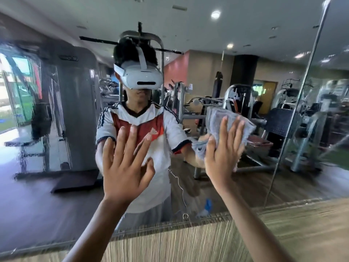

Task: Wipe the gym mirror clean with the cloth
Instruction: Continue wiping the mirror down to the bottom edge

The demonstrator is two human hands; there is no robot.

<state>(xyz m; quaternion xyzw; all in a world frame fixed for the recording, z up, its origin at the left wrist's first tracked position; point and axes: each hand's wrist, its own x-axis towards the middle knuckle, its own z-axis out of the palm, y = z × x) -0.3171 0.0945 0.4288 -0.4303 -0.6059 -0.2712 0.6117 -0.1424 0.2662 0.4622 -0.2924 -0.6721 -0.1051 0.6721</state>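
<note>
Right hand (222, 148): fingers straight, nothing gripped; a grey cloth (213, 118) is pressed flat against the mirror (56, 110), right of centre. Left hand (124, 163): released, fingers spread, laid flat on the glass beside it.

Glossy glass mirror (207, 53), soft woven cloth (243, 127), wood-grain wall panel (188, 241)

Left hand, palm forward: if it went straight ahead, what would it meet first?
The large wall-mounted gym mirror, directly ahead of the open palm of the left hand. Nothing lies between; the fingers may already touch the glass, but depth is unclear.
</note>
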